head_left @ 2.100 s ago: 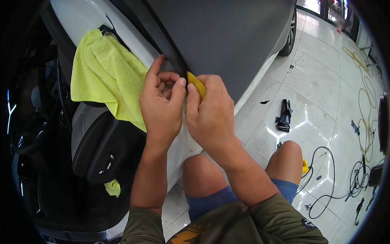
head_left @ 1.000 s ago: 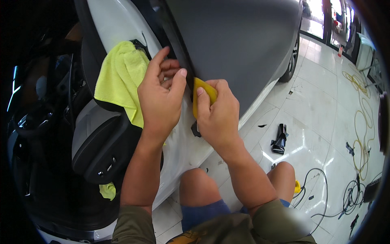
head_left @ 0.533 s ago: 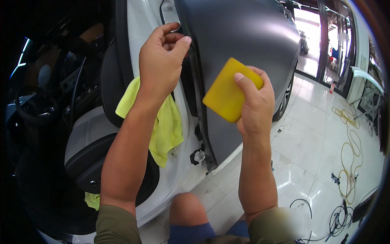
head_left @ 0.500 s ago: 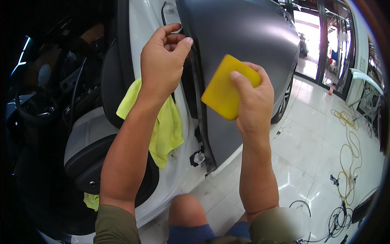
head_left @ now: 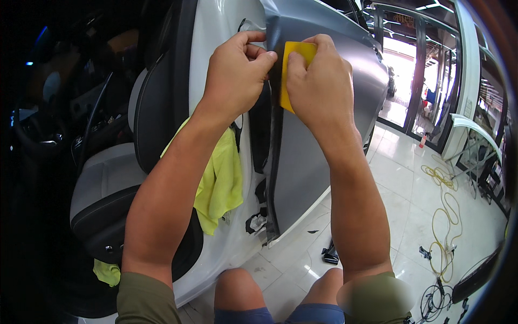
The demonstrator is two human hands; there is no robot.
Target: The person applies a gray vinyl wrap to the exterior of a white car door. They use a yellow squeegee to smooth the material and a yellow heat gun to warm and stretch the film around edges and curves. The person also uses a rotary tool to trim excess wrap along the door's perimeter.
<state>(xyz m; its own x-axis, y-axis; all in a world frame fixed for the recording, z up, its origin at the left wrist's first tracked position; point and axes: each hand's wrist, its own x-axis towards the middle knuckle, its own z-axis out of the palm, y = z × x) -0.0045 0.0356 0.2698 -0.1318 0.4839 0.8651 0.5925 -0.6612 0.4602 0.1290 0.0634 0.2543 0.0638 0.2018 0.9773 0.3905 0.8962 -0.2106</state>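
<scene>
Gripping in the right hand (head_left: 322, 86) a flat, rounded-cornered yellow card of plastic or rubber (head_left: 302, 48), with thumb on the near face, by the upper left edge of the smooth dark-grey car door (head_left: 305, 162), apparently touching. Curling fingers and thumb of the left hand (head_left: 234, 75) just beside that edge; cannot tell whether holding anything. Probably light, firm yet slightly flexible, smooth, not fragile; best pinched across the broad faces, leaving the left side free. Compared with half a second ago, nearer the left hand and turned more upright.
</scene>
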